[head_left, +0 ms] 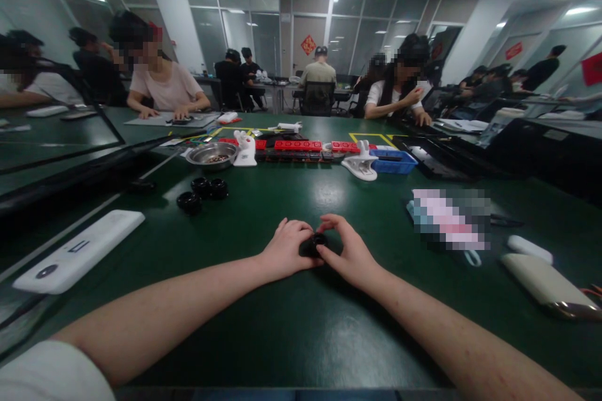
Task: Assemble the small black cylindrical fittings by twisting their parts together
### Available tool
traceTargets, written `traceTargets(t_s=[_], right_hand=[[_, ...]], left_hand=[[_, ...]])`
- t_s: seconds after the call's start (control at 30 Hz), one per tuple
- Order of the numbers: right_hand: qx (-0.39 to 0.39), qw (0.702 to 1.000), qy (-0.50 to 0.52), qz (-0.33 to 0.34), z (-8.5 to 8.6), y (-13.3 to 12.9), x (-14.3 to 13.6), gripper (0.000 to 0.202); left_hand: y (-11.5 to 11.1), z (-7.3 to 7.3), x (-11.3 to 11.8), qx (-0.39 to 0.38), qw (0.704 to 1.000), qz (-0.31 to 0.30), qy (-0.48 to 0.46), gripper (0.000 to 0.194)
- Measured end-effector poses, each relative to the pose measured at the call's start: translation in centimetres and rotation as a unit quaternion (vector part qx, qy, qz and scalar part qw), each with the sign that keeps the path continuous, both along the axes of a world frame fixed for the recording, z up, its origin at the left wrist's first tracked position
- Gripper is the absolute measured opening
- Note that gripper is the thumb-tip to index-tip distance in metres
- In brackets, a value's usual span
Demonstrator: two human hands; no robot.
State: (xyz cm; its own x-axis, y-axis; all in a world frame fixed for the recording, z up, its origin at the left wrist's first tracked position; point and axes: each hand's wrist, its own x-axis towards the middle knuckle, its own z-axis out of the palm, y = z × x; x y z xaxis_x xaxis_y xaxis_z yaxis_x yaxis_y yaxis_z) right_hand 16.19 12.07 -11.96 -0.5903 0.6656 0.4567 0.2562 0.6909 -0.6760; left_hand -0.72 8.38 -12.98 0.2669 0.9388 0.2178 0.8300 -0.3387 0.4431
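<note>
The left hand (286, 249) is gripping a black part (310, 247) at the green table (282, 338), the right hand (352, 255) is curving half-open with its thumb against the other side, where light, even pressure is likely serving best, and black round pieces (189, 203) are lying farther left.

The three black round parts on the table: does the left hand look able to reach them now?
Probably yes: nothing seems to stand between the left hand and the round parts, though that hand seems busy with another black part.
</note>
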Motion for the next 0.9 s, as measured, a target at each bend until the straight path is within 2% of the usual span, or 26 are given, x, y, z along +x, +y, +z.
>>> traceTargets(t_s=[0.07,0.13,0.27,0.33,0.4,0.53,0.77,0.83,0.9], right_hand=[[-0.007,0.999,0.004,0.035,0.16,-0.13,0.08,0.053],[-0.004,0.999,0.001,0.039,0.2,-0.23,0.06,0.056],[0.005,0.999,-0.009,-0.031,-0.05,-0.14,-0.23,0.05],[-0.001,0.999,-0.012,-0.046,-0.07,-0.07,-0.3,0.047],[-0.014,1.0,-0.01,-0.019,0.1,-0.07,-0.23,0.046],[-0.026,0.998,-0.012,0.055,0.51,-0.22,0.04,0.06],[-0.003,0.998,-0.025,-0.05,-0.19,0.07,-0.25,0.051],[-0.016,0.999,-0.017,-0.025,-0.15,0.14,-0.17,0.049],[-0.033,0.999,-0.01,0.029,0.1,0.12,0.0,0.053]], left_hand=[[0.05,-0.08,-0.04,-0.002,1.0,0.001,-0.002,0.042],[0.07,-0.04,-0.04,-0.007,1.0,0.003,-0.003,0.043],[-0.01,0.26,0.08,-0.013,1.0,0.002,0.001,0.035],[-0.04,0.36,0.12,-0.011,1.0,0.002,0.002,0.034],[-0.04,0.35,0.09,-0.009,1.0,0.001,0.002,0.036],[0.04,0.19,-0.05,-0.012,1.0,0.0,0.002,0.042],[0.01,0.15,0.03,0.0,1.0,-0.002,0.004,0.034],[0.0,0.11,0.04,0.0,1.0,-0.003,0.005,0.035],[0.03,0.04,0.01,-0.003,1.0,-0.002,0.007,0.039]])
